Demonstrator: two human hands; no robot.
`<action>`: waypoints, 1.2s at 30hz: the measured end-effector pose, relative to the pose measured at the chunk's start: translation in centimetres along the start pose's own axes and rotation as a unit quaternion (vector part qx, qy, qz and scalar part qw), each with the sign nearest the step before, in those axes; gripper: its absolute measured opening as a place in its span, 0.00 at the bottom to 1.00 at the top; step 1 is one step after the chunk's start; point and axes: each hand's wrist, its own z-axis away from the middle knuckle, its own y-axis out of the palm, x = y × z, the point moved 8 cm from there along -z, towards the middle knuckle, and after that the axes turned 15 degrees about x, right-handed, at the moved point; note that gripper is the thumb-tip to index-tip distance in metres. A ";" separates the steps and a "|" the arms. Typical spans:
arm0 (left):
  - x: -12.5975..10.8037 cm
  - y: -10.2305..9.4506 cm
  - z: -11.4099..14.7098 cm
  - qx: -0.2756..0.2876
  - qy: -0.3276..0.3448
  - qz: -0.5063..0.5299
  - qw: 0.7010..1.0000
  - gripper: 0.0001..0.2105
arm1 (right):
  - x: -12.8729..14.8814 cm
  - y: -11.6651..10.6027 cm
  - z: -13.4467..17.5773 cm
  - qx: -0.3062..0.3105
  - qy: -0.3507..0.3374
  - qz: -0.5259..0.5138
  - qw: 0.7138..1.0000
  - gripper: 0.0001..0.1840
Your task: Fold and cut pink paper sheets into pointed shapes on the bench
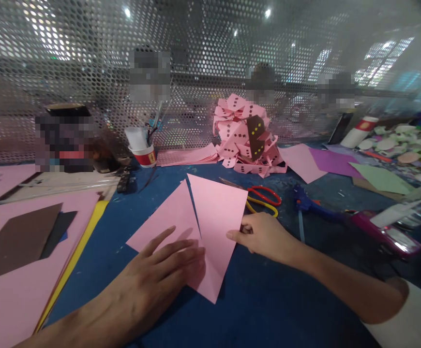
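Observation:
A sheet of pink paper (219,208) lies on the blue table in front of me, split by a slit running from its far edge down towards the middle. My left hand (167,266) rests on its lower left part, palm down with the fingers stretched out. On the other side, my right hand (257,234) pinches the paper's right edge between thumb and fingers. Just beyond that hand lies a pair of scissors (263,200) with red and yellow handles, its blades partly covered by the paper.
Pink and brown sheets (18,237) are stacked at left. A paper cup (143,155) with tools, a pink folded-paper model (245,135) and a perforated metal screen (196,58) stand at the back. At right are a blue glue gun (315,205), coloured paper (332,162) and scraps.

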 end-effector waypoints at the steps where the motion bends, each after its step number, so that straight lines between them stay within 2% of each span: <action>1: -0.1 0.1 0.1 0.001 0.010 0.004 1.000 0.17 | 0.0 0.0 0.0 -0.001 0.000 0.001 1.000 0.21; 7: -0.1 0.6 0.2 0.019 0.010 0.005 1.000 0.18 | 0.0 0.0 0.0 0.000 0.011 0.003 1.000 0.21; 17: -0.2 0.3 0.1 0.017 0.004 0.014 1.000 0.17 | 0.4 -0.1 0.2 0.025 0.025 0.008 0.999 0.18; 29: -0.1 0.4 0.1 0.010 0.004 0.001 1.000 0.19 | -0.1 0.4 0.1 0.033 -0.006 -0.026 0.999 0.19; 32: -0.3 0.0 0.1 -0.004 0.022 -0.004 1.000 0.18 | -0.2 0.2 0.1 0.017 -0.007 -0.039 0.999 0.20; 36: -0.6 0.0 -0.1 0.014 0.047 -0.033 0.998 0.19 | -0.1 0.0 0.1 0.012 -0.001 -0.046 0.999 0.21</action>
